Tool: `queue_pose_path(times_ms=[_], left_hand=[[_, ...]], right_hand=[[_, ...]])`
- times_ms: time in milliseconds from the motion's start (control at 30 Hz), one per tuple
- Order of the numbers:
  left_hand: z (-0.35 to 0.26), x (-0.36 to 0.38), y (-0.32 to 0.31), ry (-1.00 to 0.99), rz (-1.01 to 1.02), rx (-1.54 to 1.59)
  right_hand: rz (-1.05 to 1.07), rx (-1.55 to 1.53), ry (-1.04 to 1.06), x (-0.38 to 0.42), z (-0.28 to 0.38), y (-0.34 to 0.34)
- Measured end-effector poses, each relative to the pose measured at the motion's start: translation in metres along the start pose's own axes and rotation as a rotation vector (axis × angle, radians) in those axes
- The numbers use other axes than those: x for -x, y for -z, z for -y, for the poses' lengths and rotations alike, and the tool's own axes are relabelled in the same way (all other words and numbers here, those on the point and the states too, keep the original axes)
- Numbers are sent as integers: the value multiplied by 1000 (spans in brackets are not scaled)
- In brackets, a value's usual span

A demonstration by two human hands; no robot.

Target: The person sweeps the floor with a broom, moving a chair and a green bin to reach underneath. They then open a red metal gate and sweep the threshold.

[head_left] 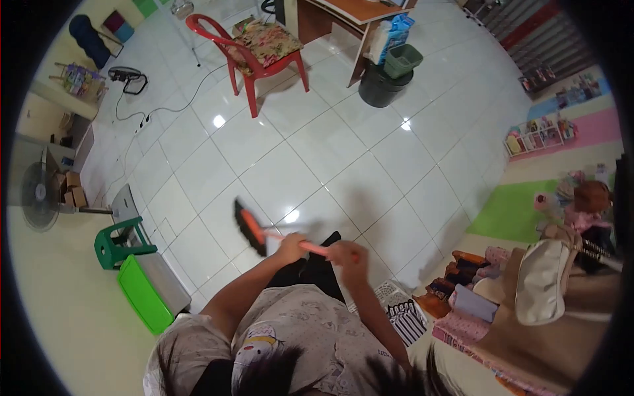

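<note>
A broom [248, 223] with dark bristles and an orange-red head is held slantwise in front of my body. My left hand [291, 249] is closed around its pinkish-red handle, nearer the head. Farther up, close to the handle's end, my right hand [348, 259] wraps the same stick and is slightly blurred. The bristles overlap the white tiled floor [297, 168] to the left of my legs. Part of the handle is hidden under my fingers.
A red chair [264, 56] with a floral cushion stands ahead, near a desk [353, 13] and a black bin [383, 89]. Leftward are a green stool [122, 242], a fan [41, 193] and a cable [175, 107]. Bags [545, 280] crowd the right side.
</note>
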State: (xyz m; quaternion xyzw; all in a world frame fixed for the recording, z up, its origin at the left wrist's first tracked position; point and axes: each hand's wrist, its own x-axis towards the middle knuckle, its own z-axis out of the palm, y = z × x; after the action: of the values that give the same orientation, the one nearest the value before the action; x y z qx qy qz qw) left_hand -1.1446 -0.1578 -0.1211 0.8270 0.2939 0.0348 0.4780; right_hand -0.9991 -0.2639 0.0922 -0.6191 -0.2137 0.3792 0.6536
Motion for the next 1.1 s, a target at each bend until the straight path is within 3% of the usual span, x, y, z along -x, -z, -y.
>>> queue_pose_path(times_ms=[33, 67, 133, 267, 333, 400, 467, 600, 633, 667, 800, 933, 1033, 1100], left_hand=[[7, -31, -30, -170, -13, 118], [-34, -58, -27, -175, 59, 182], [-83, -106, -45, -439, -33, 148], [-132, -175, -81, -378, 156, 344], [-118, -197, -114, -402, 112, 480], [-127, -215, -111, -150, 209, 762], [-165, -212, -69, -494, 11, 206], [-222, -190, 7, -523, -19, 51], [-232, -176, 24, -342, -22, 74], [-229, -166, 42, -301, -68, 90], [-180, -130, 108, -46, -248, 36], [-57, -110, 143, 361, -122, -205], [16, -103, 150, 422, -53, -245], [54, -113, 148, 407, -7, -200]], right_hand=[[-105, 42, -21, -8, 28, 8], [-114, 72, 17, -16, 43, 27], [-208, 133, 46, -30, 81, 44], [-134, 453, 321, -58, 78, 51], [-86, 594, 440, -64, 59, 46], [-32, 722, 506, -79, 47, 43], [8, 653, 488, -87, 75, 46], [53, 282, 482, -87, 173, 58], [105, 127, 487, -88, 188, 60], [156, -30, 490, -93, 195, 61], [277, -246, 166, -147, 169, 43], [386, -232, -35, -200, 60, -14], [414, -317, -157, -211, -17, -65], [356, -195, -129, -216, -17, -83]])
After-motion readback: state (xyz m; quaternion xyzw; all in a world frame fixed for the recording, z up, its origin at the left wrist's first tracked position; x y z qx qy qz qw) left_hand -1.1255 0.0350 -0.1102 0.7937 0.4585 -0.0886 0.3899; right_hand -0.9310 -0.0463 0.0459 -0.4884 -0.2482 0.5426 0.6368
